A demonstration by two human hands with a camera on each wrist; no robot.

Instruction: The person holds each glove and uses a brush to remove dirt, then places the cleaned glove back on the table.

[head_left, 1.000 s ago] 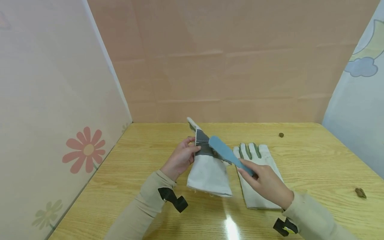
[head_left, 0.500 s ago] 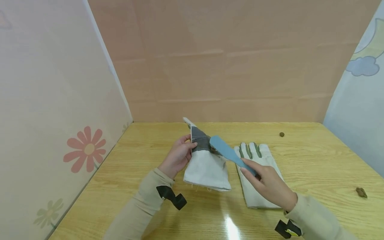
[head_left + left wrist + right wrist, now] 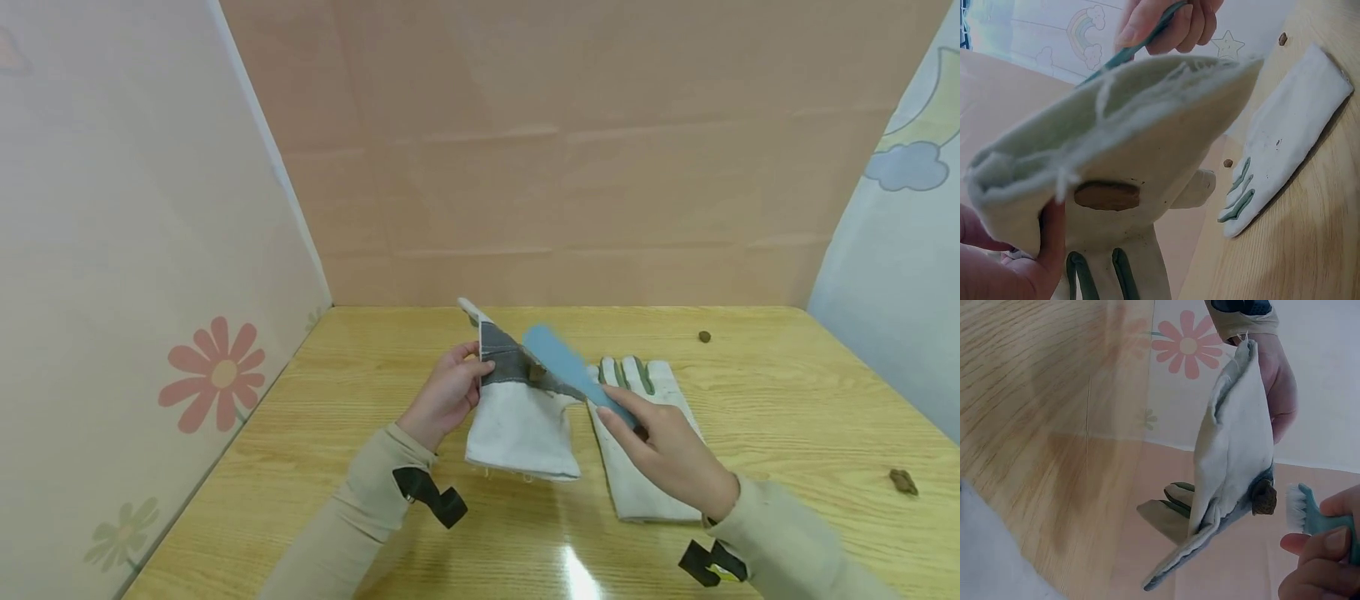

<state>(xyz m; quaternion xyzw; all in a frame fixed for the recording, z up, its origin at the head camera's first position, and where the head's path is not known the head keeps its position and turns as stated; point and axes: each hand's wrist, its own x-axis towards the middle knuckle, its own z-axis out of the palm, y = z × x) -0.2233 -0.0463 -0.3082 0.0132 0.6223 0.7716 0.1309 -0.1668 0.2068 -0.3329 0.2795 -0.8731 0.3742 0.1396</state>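
Observation:
My left hand [image 3: 446, 392] grips a white work glove [image 3: 521, 429] by the edge of its grey band, holding it above the table. A brown lump [image 3: 1264, 497] clings to the grey part. In my right hand [image 3: 667, 454] is a blue brush [image 3: 558, 358], held by its handle. The right wrist view shows its white bristles [image 3: 1296, 509] facing the lump, with a small gap between. The left wrist view looks into the glove's frayed cuff [image 3: 1147, 106]; a brown oval patch [image 3: 1107, 195] shows on its other side.
A second white glove [image 3: 652, 492] with green between its fingers lies flat on the wooden table [image 3: 315, 467], right of the held one. Two small brown lumps lie farther right, one lump [image 3: 704, 337] at the back and another lump [image 3: 903, 482] nearer the right edge.
The held glove has shifted slightly left. The brush head has lifted a little off the grey band, so the brown lump shows more clearly. The second glove stays put.

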